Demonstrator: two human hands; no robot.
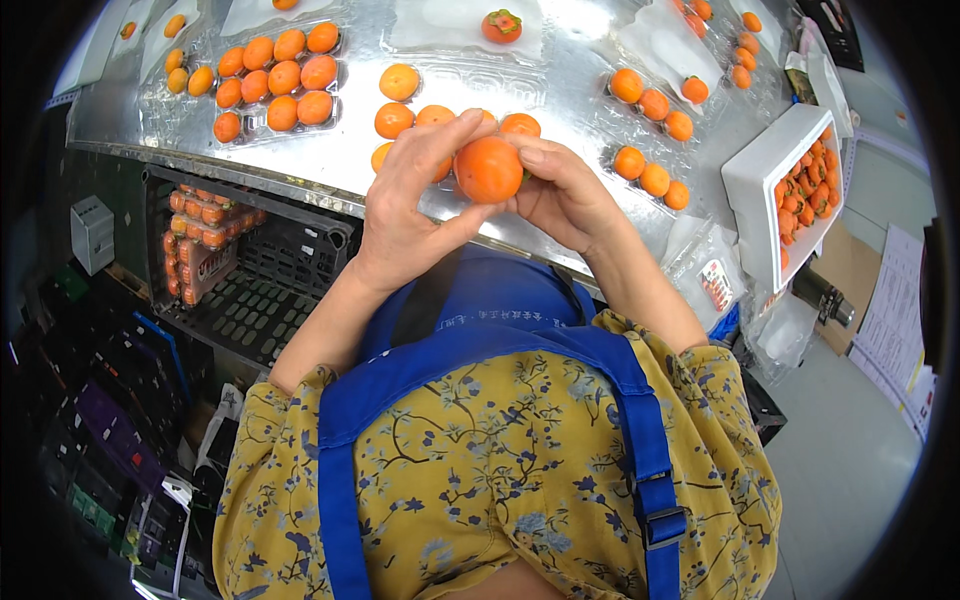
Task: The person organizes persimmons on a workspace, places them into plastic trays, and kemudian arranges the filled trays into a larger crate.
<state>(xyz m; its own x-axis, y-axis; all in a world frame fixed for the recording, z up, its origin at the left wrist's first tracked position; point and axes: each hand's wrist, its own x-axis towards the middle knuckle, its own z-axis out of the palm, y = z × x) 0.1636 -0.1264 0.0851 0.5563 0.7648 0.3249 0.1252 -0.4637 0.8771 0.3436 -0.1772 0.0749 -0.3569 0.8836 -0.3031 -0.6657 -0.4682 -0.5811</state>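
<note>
I hold one orange persimmon (489,169) between both hands, above the near edge of a metal table (360,45). My left hand (409,206) has its fingers over the top and its thumb beneath. From the other side, my right hand (562,187) grips the fruit, and a bit of green calyx shows by its fingers. Under and behind the hands lies a clear plastic tray (480,84) with several persimmons (394,120), some hidden by my left hand. To its left, another clear tray (255,122) holds rows of persimmons.
Trays with short rows of persimmons (655,180) lie on the right. A white foam box (739,184) full of persimmons leans at the table's right end, beside plastic bags (701,262). Below left, a black crate (292,259) holds packed fruit (206,225). Thin white sheets (465,26) lie farther back.
</note>
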